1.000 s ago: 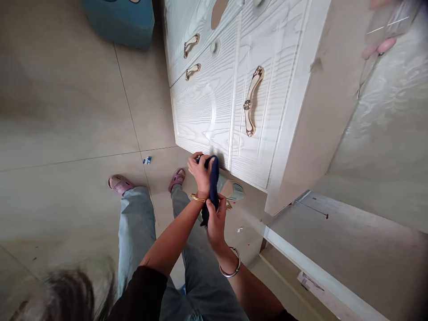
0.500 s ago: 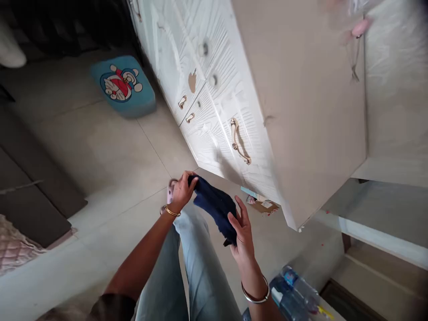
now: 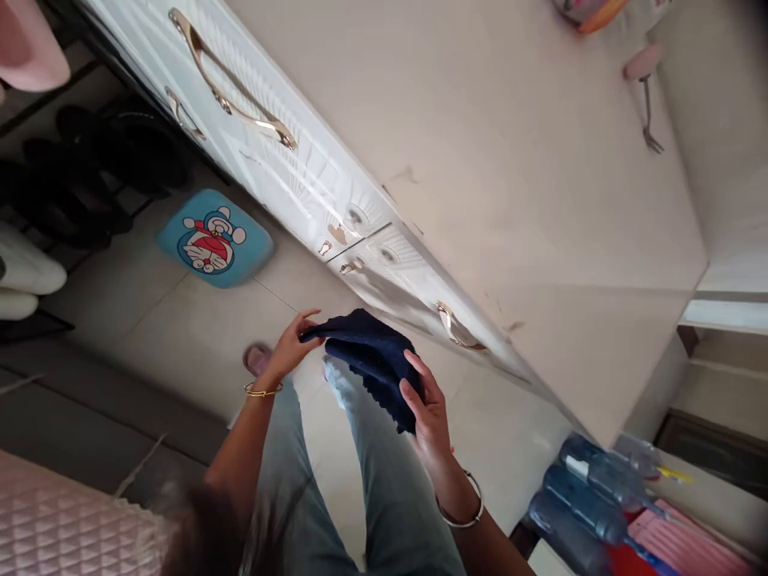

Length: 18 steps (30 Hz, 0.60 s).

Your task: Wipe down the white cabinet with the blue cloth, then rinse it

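A dark navy cloth (image 3: 372, 348) with a ragged lower edge is stretched between my two hands, above my jeans-clad legs. My left hand (image 3: 292, 346), with a gold bangle at the wrist, pinches the cloth's left corner between thumb and fingers. On the other side, my right hand (image 3: 427, 400), wearing a silver bangle, grips the cloth's right end, its thumb on the near face. Some of the right fingers are hidden behind the fabric. What kind of cloth it is, I cannot tell.
A white cabinet (image 3: 312, 184) with gold handles runs diagonally ahead. A blue stool (image 3: 216, 240) with a cartoon print stands on the tiled floor at left, near a dark shoe rack. Large water bottles (image 3: 582, 504) lie at lower right. Pink quilted fabric (image 3: 78, 520) fills the lower left.
My left hand has moved left, and the cloth is spread wider between my hands. The view has shifted, bringing more of the cabinet's side and the bottles into sight.
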Available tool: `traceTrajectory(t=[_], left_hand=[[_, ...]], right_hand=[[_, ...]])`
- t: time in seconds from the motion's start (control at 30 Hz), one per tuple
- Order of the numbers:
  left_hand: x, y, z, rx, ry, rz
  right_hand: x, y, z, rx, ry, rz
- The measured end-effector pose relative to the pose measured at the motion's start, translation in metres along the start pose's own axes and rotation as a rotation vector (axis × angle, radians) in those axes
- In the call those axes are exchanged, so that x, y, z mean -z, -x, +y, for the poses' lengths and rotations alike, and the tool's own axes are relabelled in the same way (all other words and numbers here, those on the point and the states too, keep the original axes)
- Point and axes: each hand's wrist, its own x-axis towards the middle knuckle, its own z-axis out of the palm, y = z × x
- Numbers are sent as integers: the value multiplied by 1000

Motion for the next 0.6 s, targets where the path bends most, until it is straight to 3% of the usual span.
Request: traceTrajectory(t=[0.1, 0.17, 0.3, 0.4, 0.53, 0.6], left_hand=[[33, -18, 21, -55, 212, 71], [52, -31, 36, -106, 229, 51], [79, -51, 73, -313, -84, -152], [84, -58, 102, -698, -367, -131], [63, -66, 126, -1426, -518, 195], [43, -75, 131, -1672, -501, 251]], right_hand=[[-24, -6, -1, -10, -7, 58], [-42, -9, 2, 11, -23, 94], [-82, -16, 10, 145, 25, 240], [-106, -20, 18, 242, 103, 463], [-126, -35, 37, 473, 111, 848], [-132, -52, 45, 602, 156, 1039]])
